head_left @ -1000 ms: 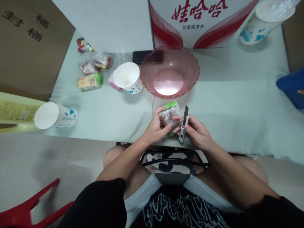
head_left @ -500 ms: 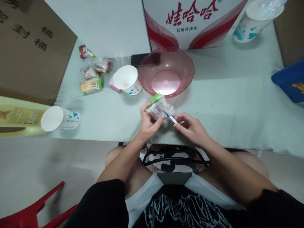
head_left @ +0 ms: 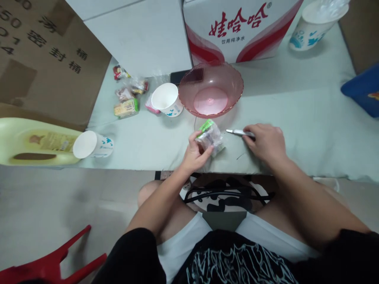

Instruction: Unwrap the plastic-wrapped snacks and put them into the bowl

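My left hand point(head_left: 199, 153) is closed around a crinkled clear plastic snack packet point(head_left: 211, 139) with a bright green end, its thumb and fingers pinching the near and left sides. To the right, my right hand point(head_left: 265, 142) rests low over the table, fingers curled on a slim, silvery-white small knife point(head_left: 237, 132). The knife's narrow tip points left towards the packet, with a gap between them. Just beyond the packet stands a pink clear bowl point(head_left: 211, 101) with a scalloped rim; nothing shows inside it.
Left of the bowl are a paper cup point(head_left: 167, 99), several small wrapped snacks point(head_left: 126, 108) and a dark flat object point(head_left: 178, 77). White cartons point(head_left: 237, 37) stand behind. Another paper cup point(head_left: 92, 144) lies beside a yellow jug point(head_left: 38, 142). A blue container point(head_left: 363, 91) is at right.
My right hand has drawn the knife away from the packet, to the right, and lowered it near the tabletop. My left hand still grips the packet. The view has shifted slightly.
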`<action>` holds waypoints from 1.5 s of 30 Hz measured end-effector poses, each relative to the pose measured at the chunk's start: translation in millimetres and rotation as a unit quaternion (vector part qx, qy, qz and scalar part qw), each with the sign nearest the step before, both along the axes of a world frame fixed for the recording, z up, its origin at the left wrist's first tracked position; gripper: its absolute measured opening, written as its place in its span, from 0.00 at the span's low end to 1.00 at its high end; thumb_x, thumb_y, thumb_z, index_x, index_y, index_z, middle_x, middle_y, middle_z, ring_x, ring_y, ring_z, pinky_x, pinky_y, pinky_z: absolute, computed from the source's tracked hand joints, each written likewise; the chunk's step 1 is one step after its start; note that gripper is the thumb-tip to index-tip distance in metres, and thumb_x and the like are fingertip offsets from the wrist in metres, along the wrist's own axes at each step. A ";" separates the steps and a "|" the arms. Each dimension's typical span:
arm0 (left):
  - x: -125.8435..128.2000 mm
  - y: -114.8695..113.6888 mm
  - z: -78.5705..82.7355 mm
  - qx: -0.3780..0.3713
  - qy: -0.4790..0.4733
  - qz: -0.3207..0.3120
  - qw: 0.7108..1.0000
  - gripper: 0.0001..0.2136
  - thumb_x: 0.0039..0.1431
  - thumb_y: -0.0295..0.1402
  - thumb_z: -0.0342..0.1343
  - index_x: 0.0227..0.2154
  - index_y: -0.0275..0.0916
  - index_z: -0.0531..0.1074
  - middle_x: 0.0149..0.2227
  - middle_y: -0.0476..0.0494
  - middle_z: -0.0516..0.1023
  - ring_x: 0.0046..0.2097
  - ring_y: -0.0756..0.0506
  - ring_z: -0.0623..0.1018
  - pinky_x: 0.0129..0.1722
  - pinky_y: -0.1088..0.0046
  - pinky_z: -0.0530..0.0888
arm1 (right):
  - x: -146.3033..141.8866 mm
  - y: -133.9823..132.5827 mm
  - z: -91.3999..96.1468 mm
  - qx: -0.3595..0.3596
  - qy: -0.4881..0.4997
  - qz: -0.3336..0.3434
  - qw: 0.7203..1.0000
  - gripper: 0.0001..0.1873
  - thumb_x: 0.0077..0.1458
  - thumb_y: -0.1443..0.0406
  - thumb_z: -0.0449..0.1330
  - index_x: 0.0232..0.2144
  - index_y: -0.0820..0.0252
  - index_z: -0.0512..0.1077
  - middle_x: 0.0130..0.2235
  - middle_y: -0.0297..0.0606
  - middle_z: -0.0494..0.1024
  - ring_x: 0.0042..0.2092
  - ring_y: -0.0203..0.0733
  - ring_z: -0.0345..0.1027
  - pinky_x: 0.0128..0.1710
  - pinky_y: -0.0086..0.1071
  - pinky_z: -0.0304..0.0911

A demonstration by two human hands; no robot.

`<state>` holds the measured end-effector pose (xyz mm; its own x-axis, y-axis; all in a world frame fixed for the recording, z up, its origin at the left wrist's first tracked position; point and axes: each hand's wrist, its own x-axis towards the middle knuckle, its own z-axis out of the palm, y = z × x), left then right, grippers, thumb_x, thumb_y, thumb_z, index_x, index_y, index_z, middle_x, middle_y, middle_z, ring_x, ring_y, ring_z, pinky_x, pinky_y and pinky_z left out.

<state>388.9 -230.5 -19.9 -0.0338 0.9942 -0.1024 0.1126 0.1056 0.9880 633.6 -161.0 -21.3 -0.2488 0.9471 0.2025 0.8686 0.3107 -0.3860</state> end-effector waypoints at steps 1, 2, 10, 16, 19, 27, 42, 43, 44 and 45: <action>1.5 1.3 2.1 0.007 0.031 -0.008 0.999 0.33 0.53 0.46 0.67 0.56 0.48 0.56 0.45 0.44 0.72 0.48 0.41 0.77 0.51 0.59 0.74 | -0.6 0.8 0.5 0.024 0.004 -0.013 1.000 0.08 0.57 0.63 0.59 0.37 0.55 0.78 0.42 0.45 0.81 0.45 0.56 0.72 0.42 0.46 0.62; 0.9 3.0 5.8 0.028 0.073 -0.005 0.997 0.30 0.53 0.45 0.66 0.55 0.47 0.58 0.45 0.44 0.73 0.49 0.40 0.77 0.51 0.58 0.74 | -1.8 0.7 1.4 0.045 0.022 -0.020 0.999 0.09 0.57 0.64 0.58 0.38 0.56 0.77 0.43 0.46 0.81 0.47 0.57 0.71 0.45 0.48 0.62; -32.0 22.7 25.2 0.093 0.238 0.062 0.965 0.22 0.52 0.38 0.65 0.49 0.41 0.66 0.50 0.38 0.73 0.50 0.41 0.75 0.50 0.62 0.72 | -37.5 -23.0 -2.8 0.020 0.202 0.243 0.948 0.26 0.57 0.61 0.60 0.58 0.58 0.66 0.55 0.49 0.76 0.55 0.54 0.70 0.54 0.49 0.65; -44.7 22.9 25.0 -0.002 0.255 0.091 0.963 0.07 0.58 0.36 0.58 0.37 0.40 0.72 0.27 0.52 0.72 0.25 0.52 0.68 0.31 0.73 0.66 | -42.5 -17.7 -3.8 0.022 0.199 0.271 0.942 0.06 0.57 0.68 0.57 0.36 0.54 0.71 0.41 0.40 0.81 0.46 0.49 0.75 0.47 0.44 0.66; -55.2 27.0 24.7 0.007 0.255 0.134 0.957 0.04 0.57 0.33 0.55 0.29 0.39 0.71 0.27 0.50 0.74 0.29 0.50 0.72 0.33 0.72 0.68 | -24.1 -8.7 0.2 0.037 0.206 0.190 0.959 0.08 0.51 0.71 0.57 0.33 0.53 0.69 0.38 0.38 0.80 0.43 0.49 0.75 0.46 0.45 0.67; -50.6 31.3 20.1 0.080 0.136 0.008 0.988 0.15 0.56 0.44 0.60 0.40 0.39 0.74 0.45 0.40 0.81 0.46 0.44 0.79 0.41 0.70 0.75 | -9.3 -10.9 15.2 0.055 0.219 0.157 0.961 0.27 0.50 0.67 0.58 0.54 0.51 0.66 0.40 0.38 0.80 0.45 0.52 0.75 0.54 0.53 0.65; -56.3 38.1 29.1 -0.110 0.035 0.015 0.993 0.18 0.54 0.50 0.57 0.37 0.40 0.71 0.25 0.52 0.70 0.20 0.53 0.64 0.19 0.75 0.58 | -1.5 -26.4 41.6 -0.207 0.002 0.319 0.925 0.17 0.66 0.61 0.47 0.41 0.54 0.76 0.26 0.35 0.79 0.26 0.40 0.68 0.27 0.33 0.53; -55.8 37.5 28.8 -0.101 0.089 -0.007 0.991 0.18 0.53 0.49 0.60 0.38 0.39 0.73 0.25 0.53 0.69 0.21 0.53 0.64 0.20 0.75 0.60 | -2.8 -26.9 39.1 -0.199 -0.028 0.298 0.933 0.17 0.66 0.60 0.48 0.43 0.53 0.77 0.26 0.35 0.79 0.25 0.40 0.68 0.26 0.33 0.51; -55.2 36.6 28.4 -0.089 0.141 -0.032 0.986 0.18 0.51 0.47 0.63 0.38 0.38 0.74 0.25 0.53 0.69 0.23 0.53 0.65 0.23 0.75 0.61 | -4.2 -27.6 36.8 -0.178 -0.050 0.276 0.943 0.18 0.65 0.60 0.49 0.46 0.53 0.77 0.26 0.35 0.79 0.24 0.40 0.67 0.26 0.33 0.48; -54.4 35.6 27.8 -0.076 0.184 -0.055 0.979 0.18 0.50 0.45 0.65 0.38 0.38 0.75 0.25 0.53 0.69 0.25 0.52 0.66 0.25 0.75 0.63 | -5.9 -28.5 34.7 -0.148 -0.062 0.251 0.955 0.18 0.65 0.61 0.50 0.50 0.52 0.77 0.27 0.35 0.80 0.24 0.40 0.67 0.25 0.33 0.47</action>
<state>334.5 -194.9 7.9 0.0106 0.9681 -0.2504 0.4760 0.2153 0.8527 627.7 -189.4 13.5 -0.6912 0.7132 -0.1165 0.6834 0.5928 -0.4260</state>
